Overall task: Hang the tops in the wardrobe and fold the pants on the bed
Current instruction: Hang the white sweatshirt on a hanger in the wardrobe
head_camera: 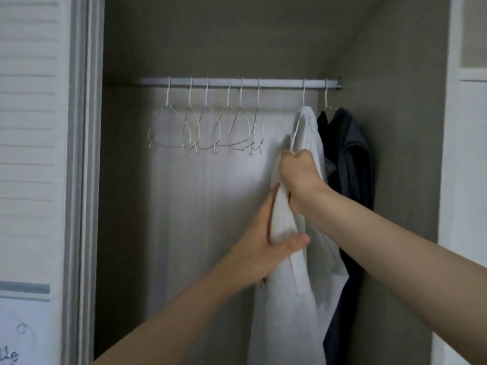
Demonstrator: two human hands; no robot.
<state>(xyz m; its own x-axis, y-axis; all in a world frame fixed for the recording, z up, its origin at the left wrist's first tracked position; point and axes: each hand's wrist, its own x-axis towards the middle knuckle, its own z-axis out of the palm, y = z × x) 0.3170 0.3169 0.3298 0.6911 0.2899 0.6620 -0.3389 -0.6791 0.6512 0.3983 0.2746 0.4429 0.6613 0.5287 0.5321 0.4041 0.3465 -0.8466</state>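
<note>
Wardrobe (395,75): you face an open grey recess with a white rail (237,82) across it and a louvred door (29,127) on your left.
White top (308,133): it hangs from the rail on a wire hanger, draped down past both your hands.
Right hand (299,175): your fist is clenched round the top's fabric and a thin white cord or wire that runs up from it; which, you cannot tell.
Left hand (263,248): below the right hand, your fingers go behind the fabric and your thumb presses on its front, pinching it.
Dark top (347,154): hanging just beyond your right hand, against the wardrobe's side wall.
Empty hangers (205,127): six on the rail, up and left of your hands.
</note>
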